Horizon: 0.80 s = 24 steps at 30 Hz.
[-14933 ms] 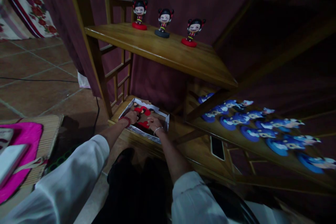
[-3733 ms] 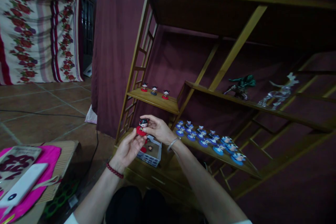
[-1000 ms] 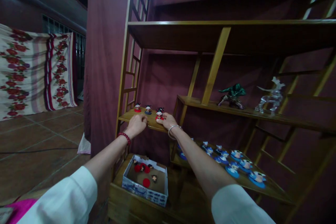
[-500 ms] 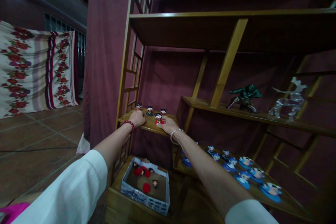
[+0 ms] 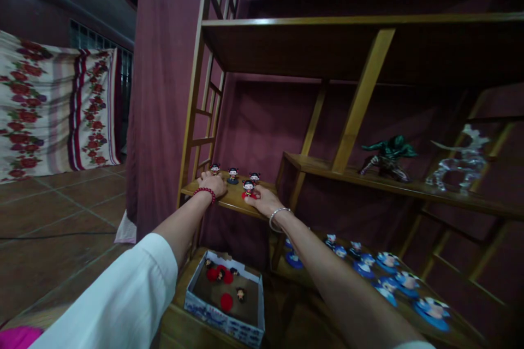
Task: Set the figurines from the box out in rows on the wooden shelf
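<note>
My right hand grips a small black-haired doll figurine by its round red base, on the small wooden shelf near the shelf's front edge. At the shelf's left end, my left hand is bent round the lower part of another figurine. Only this one's head shows above the hand, and its base is hidden. Between the hands, a similar figurine stands upright on a dark base. One more figurine is just behind the one in my right hand, partly covered by it.
Below, a cardboard box holds several figurines and red discs. Several blue-and-white figurines stand on a lower shelf at right. A green-cloaked figure and a clear deer ornament occupy the middle shelf. A curtain hangs at left.
My left hand has shifted slightly, with more of its fingers showing at the left figurine. My right hand stays on its figurine. The view has moved a little.
</note>
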Motion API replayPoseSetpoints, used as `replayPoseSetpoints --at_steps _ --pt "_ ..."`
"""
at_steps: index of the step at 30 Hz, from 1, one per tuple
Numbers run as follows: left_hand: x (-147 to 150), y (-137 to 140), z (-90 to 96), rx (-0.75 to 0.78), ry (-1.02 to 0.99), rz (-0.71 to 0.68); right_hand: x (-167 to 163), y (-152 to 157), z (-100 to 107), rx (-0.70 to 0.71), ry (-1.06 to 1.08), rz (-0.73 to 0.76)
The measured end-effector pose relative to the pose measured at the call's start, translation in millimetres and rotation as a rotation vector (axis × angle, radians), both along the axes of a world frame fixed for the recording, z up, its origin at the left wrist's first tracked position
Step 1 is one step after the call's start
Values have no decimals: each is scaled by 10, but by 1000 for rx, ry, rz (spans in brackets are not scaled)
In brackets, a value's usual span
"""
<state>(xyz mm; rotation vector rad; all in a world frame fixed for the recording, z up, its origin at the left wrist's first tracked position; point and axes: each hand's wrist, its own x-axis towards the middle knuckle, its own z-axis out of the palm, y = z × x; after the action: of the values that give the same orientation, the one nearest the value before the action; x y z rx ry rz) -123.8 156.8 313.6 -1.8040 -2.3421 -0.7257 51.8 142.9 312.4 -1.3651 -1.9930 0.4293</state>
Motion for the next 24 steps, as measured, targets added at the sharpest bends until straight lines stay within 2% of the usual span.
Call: replayPoseSetpoints --at_steps 11,24 --pt "-11 161 30 -92 25 -13 34 49 -31 7 55 31" --pt "-8 179 18 -93 47 -27 15 -158 82 38 -124 -90"
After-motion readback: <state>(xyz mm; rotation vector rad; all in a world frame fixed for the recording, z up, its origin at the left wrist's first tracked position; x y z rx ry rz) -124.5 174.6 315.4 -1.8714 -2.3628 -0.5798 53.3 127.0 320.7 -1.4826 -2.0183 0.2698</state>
